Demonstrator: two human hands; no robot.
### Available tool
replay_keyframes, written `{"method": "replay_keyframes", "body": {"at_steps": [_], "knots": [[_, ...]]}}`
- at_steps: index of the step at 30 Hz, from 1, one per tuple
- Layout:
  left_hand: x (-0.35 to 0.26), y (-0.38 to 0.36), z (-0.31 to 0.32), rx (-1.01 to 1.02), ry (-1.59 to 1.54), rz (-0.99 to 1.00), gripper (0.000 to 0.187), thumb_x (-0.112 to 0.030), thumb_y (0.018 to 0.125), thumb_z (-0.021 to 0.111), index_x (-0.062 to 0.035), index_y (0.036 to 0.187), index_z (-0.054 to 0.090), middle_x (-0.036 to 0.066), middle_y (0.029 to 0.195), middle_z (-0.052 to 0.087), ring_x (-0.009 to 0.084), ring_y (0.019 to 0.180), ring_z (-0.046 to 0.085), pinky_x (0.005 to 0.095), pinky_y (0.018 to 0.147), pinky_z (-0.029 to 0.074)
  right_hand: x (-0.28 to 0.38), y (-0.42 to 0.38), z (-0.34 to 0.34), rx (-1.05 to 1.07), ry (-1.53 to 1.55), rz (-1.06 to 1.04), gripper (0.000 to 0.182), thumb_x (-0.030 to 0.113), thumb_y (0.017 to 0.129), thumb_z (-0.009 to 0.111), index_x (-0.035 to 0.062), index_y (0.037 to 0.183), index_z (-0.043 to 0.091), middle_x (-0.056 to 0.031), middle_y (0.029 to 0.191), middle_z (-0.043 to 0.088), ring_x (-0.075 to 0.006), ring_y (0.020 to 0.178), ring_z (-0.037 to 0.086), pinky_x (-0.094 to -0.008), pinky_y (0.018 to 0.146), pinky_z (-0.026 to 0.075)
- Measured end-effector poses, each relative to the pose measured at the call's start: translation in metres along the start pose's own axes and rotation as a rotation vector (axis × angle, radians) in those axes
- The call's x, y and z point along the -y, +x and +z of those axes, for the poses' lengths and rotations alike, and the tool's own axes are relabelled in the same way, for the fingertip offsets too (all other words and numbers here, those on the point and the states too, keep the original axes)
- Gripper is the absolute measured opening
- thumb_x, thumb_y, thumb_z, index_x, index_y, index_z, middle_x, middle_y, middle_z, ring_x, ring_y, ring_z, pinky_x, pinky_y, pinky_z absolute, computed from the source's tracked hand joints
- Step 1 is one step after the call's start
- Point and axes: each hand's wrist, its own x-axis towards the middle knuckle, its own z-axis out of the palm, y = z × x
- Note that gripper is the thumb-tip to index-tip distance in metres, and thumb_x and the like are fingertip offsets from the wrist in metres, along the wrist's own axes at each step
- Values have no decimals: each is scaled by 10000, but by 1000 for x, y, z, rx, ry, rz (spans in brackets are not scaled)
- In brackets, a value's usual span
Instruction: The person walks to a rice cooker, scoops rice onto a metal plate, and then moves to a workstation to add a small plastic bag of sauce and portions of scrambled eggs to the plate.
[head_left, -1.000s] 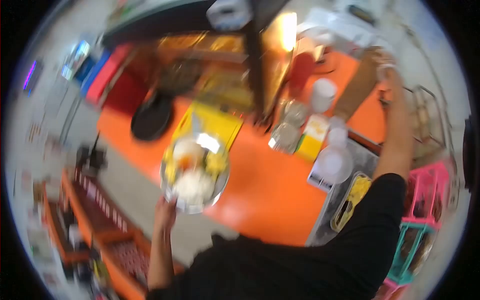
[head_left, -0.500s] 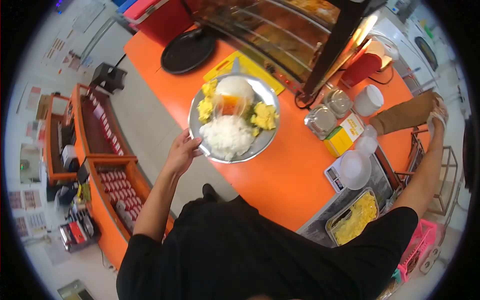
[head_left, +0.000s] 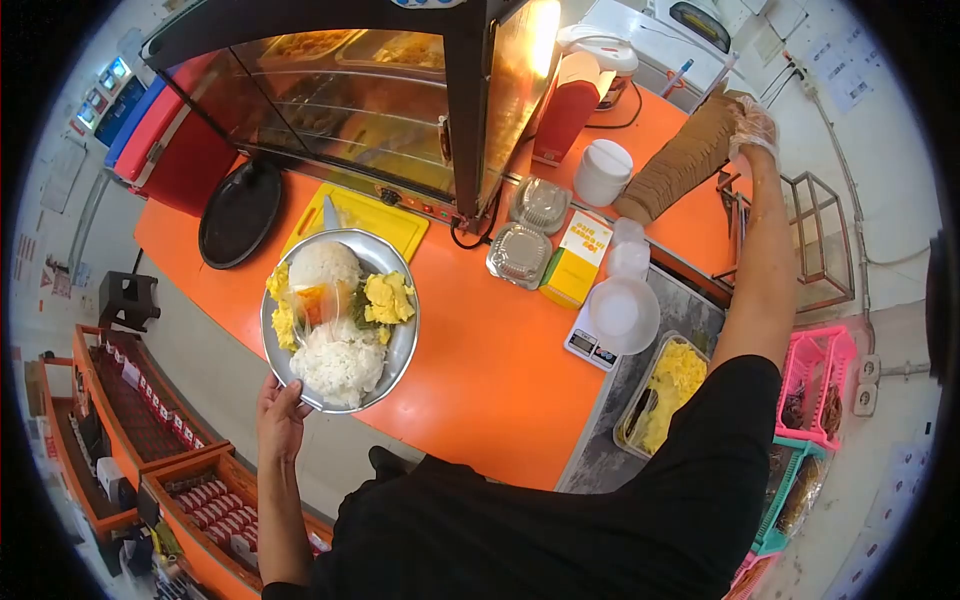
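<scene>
My left hand (head_left: 283, 415) grips the lower-left rim of a round metal plate (head_left: 403, 338), thumb on top. The plate carries two mounds of white rice (head_left: 342, 362), scrambled egg (head_left: 388, 298) at both sides, some greens, and a clear bag of orange-red sauce (head_left: 315, 303) in the middle. At the far right, my right hand (head_left: 755, 130), in a clear plastic glove, has its fingers curled at the upper end of a long stack of brown paper food containers (head_left: 685, 155). Its fingertips are partly hidden.
A glass food warmer (head_left: 350, 110) stands behind a yellow cutting board (head_left: 395, 228) with a knife. Lidded clear tubs (head_left: 520, 255), a yellow box (head_left: 572, 280), a kitchen scale (head_left: 590, 345) under a white bowl (head_left: 622, 315), and an egg container (head_left: 675, 375) sit on the right.
The view has turned right, so the counter appears shifted left and lower. My left hand still holds the plate over the counter; my right hand remains at the brown stack's end.
</scene>
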Motion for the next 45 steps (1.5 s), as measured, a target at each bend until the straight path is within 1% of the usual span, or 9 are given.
{"method": "replay_keyframes", "body": {"at_steps": [6, 15, 26, 31, 33, 34, 35, 37, 45], "knots": [[3, 1, -3, 11, -11, -5, 442, -78, 852, 533, 2, 1264, 393, 122, 1120, 572, 180, 939, 617, 311, 762, 553, 7, -5, -12, 62, -26, 131, 265, 340, 892, 473, 187, 1097, 542, -116, 1036, 598, -315, 983, 559, -411, 827, 440], [-1, -1, 8, -26, -5, 1, 416, -73, 860, 528, -4, 1250, 405, 114, 1101, 580, 176, 924, 622, 311, 755, 556, -18, 17, -13, -225, -147, -213, 293, 330, 871, 518, 121, 1072, 561, -130, 987, 614, -324, 922, 576, -390, 788, 451], [2, -2, -2, -27, -52, 19, 384, -58, 862, 515, 11, 1227, 416, 119, 1076, 593, 183, 879, 638, 313, 745, 558, 51, 12, -56, 350, -146, 108, 430, 335, 827, 592, 71, 1156, 507, -178, 1153, 554, -326, 1068, 531, -403, 858, 443], [2, -4, -12, -4, -82, 15, 399, -44, 846, 520, 10, 1226, 414, 116, 1061, 602, 185, 868, 642, 315, 745, 558, 48, 14, -48, 280, -66, 162, 492, 379, 819, 603, 79, 1192, 490, -174, 1205, 524, -326, 1112, 504, -393, 902, 433], [6, -2, -18, -13, -77, 23, 395, -41, 841, 519, 4, 1221, 420, 118, 1067, 601, 184, 874, 641, 319, 748, 558, 43, 12, -29, 138, 308, 260, 486, 362, 810, 621, 71, 1180, 500, -179, 1187, 534, -325, 1104, 513, -395, 900, 435], [12, -2, -18, 3, -76, 37, 391, -39, 840, 519, 0, 1217, 425, 117, 1065, 603, 183, 877, 641, 319, 749, 558, 47, 13, -17, 27, 1014, 582, 496, 359, 777, 662, 59, 1147, 524, -180, 1145, 563, -322, 1082, 535, -396, 887, 449], [12, -1, -18, 19, -75, 43, 386, -37, 839, 519, -4, 1212, 430, 116, 1064, 604, 182, 880, 640, 319, 750, 558, 42, 15, -16, 19, 1023, 584, 496, 359, 777, 662, 59, 1147, 524, -180, 1145, 563, -322, 1082, 535, -396, 887, 449], [13, -3, -11, -2, -85, 62, 380, -36, 838, 519, -3, 1207, 434, 115, 1061, 605, 182, 881, 640, 320, 751, 558, 26, 14, -17, 193, 65, 320, 560, 395, 710, 716, 48, 1114, 543, -174, 1107, 590, -327, 1044, 563, -393, 871, 471], [23, 11, -16, 4, -97, 82, 372, -19, 834, 507, 1, 1199, 439, 112, 1048, 609, 174, 865, 642, 301, 720, 566, 74, -9, -57, 125, 184, 493, 490, 231, 738, 709, 45, 1151, 523, -201, 1176, 543, -341, 1112, 510, -379, 921, 434]]}}
